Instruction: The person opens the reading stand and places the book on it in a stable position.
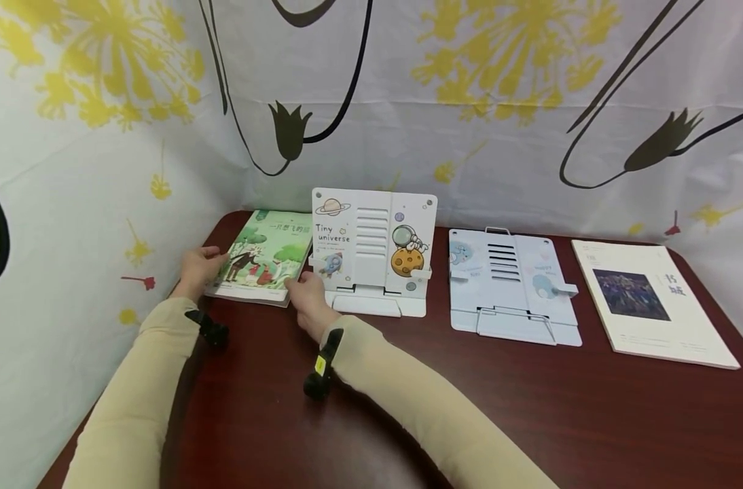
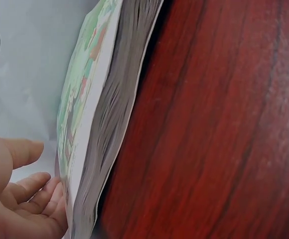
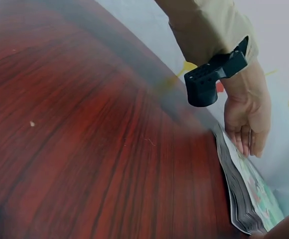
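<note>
A green picture book [image 1: 264, 255] with an illustrated cover lies on the table at the far left. My left hand [image 1: 197, 270] is at the book's left side. In the left wrist view, the left fingers [image 2: 40, 196] touch that edge while the thumb stands off the cover. At the lower right corner of the book is my right hand [image 1: 310, 302], its thumb against the edge. The right wrist view shows only part of this hand. Just right of it stands a white "Tiny universe" book stand [image 1: 371, 255], tilted upright.
Farther right is a second, pale blue book stand [image 1: 506, 288] with a wire front rest. A cream book [image 1: 653, 302] with a dark picture lies beyond it. The dark red wooden table [image 1: 255, 407] meets a patterned curtain [image 1: 371, 95] at the back and left.
</note>
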The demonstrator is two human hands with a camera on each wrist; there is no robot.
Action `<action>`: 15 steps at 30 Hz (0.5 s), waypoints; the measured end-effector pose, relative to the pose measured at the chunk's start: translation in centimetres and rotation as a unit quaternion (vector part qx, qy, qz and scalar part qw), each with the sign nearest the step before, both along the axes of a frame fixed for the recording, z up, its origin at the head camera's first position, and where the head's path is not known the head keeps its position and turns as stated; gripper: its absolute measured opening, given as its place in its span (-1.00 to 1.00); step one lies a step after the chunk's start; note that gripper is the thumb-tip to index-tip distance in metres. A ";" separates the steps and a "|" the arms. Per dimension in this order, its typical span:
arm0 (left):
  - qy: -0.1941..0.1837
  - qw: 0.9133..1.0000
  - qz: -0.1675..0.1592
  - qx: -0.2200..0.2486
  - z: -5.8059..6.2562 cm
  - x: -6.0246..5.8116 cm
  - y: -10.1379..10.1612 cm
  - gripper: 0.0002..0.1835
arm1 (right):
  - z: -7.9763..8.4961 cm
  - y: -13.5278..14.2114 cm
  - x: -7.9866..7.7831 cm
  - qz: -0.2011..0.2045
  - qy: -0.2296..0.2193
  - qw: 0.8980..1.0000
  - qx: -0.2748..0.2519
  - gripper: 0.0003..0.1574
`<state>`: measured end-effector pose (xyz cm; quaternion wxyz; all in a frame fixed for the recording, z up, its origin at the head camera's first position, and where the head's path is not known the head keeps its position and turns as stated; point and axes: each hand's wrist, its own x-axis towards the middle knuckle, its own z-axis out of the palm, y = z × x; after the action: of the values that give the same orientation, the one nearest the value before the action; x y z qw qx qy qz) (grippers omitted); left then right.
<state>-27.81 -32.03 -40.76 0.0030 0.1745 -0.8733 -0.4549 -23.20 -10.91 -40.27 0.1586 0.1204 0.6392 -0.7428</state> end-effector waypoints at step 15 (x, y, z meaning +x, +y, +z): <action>-0.002 0.999 0.031 0.014 -0.7 0.0 0.8 -0.46 | 0.1 -0.7 -0.5 -0.024 -0.031 0.999 -0.005 -0.53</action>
<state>-27.79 -31.19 -41.47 0.0135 0.2026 -0.8611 -0.4661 -23.72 -11.66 -40.20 0.1611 0.1577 0.6271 -0.7456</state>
